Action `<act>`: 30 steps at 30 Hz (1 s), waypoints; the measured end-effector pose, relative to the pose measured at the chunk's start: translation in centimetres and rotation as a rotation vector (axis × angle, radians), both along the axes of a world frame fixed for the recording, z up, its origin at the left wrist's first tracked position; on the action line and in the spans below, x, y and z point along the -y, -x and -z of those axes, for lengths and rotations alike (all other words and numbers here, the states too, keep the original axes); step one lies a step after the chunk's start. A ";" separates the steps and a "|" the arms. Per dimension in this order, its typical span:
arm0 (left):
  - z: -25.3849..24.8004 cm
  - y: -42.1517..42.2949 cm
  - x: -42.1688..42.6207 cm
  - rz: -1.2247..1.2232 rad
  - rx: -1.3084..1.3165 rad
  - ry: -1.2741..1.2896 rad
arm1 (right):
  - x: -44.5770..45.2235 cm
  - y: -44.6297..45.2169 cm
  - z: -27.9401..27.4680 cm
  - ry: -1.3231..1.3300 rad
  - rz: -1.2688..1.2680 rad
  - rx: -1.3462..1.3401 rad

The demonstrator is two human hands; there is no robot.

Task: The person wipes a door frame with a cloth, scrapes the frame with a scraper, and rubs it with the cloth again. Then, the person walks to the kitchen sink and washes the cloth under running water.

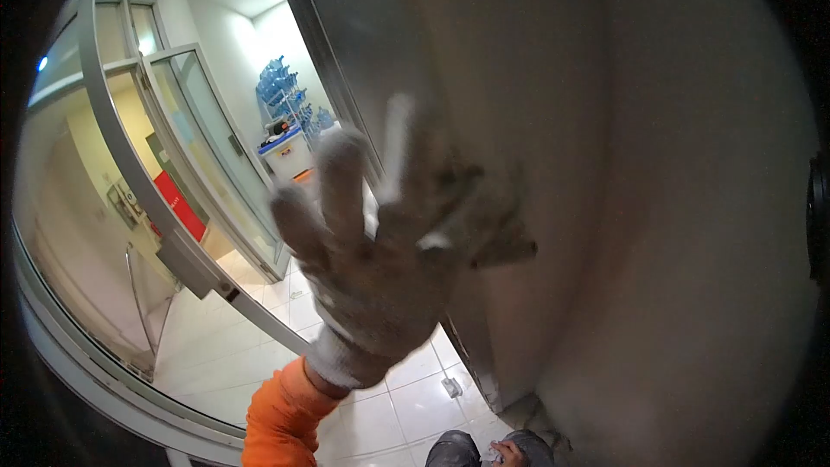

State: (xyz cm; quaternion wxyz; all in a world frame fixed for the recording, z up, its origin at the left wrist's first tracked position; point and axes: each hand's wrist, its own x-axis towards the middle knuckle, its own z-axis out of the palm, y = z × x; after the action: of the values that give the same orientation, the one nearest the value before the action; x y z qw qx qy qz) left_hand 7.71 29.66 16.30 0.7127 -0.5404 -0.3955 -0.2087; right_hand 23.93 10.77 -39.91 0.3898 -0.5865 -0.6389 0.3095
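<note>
My left hand (376, 268), in a whitish knitted glove and an orange sleeve (284, 415), is raised in front of a large grey panel (674, 207). Its fingers are spread, with the back of the hand toward me. Motion smears the fingertips, and a dark patch beside the thumb side is too blurred to name. Whether the palm touches the panel is hidden. Far below, my bare right hand (512, 453) rests by my dark trouser legs (454, 450). Its fingers are curled around something small and pale that I cannot make out.
At left stands a glass door (207, 121) in a metal frame, with a red sign (180, 205) behind it. Blue water bottles (281, 86) are stacked on a rack, near a white box (287, 154) with a blue lid. White tiles (415, 402) cover the floor.
</note>
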 end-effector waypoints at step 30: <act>-20.3 20.4 -7.0 0.291 1.143 0.560 | 17.1 -19.1 -34.4 0.290 0.410 0.206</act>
State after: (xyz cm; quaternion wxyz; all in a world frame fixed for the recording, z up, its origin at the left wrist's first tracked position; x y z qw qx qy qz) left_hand -12.65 36.67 36.62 0.1869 -0.5574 -0.6745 -0.4466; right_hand 43.07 -6.29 -5.47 0.2891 -0.7819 -0.4919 0.2510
